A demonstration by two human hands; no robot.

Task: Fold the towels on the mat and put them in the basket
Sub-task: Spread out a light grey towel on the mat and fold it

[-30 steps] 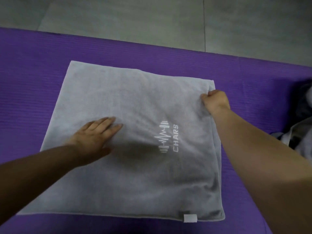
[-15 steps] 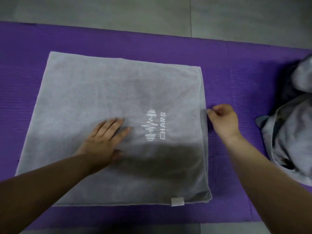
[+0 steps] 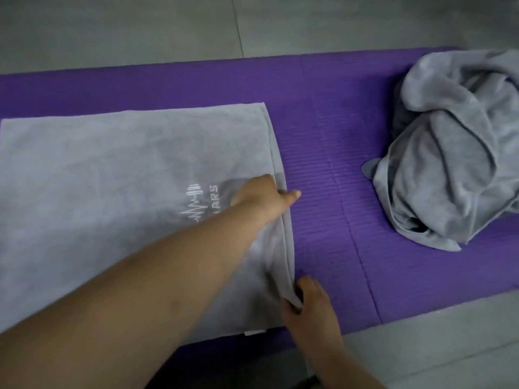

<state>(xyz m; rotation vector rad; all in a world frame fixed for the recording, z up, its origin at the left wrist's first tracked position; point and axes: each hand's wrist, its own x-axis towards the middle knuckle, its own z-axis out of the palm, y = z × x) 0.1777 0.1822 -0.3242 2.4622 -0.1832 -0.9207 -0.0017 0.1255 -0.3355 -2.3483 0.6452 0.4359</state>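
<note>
A grey folded towel [image 3: 112, 197] with a white logo lies flat on the purple mat [image 3: 323, 141], filling the left half of the view. My left hand [image 3: 262, 196] reaches across it to its right edge, about midway along, and grips that edge with the thumb pointing right. My right hand [image 3: 306, 304] pinches the same edge near the front right corner, where the cloth bunches up a little. The basket is not in view.
A crumpled heap of grey towels [image 3: 449, 153] sits on the mat's right end. Grey tiled floor [image 3: 140, 26] lies beyond the mat, and more of it shows at the front right.
My left hand left the towel's middle and crossed to its right edge. My right hand slid down that edge toward the front corner and took hold. The view swung right, showing the heap.
</note>
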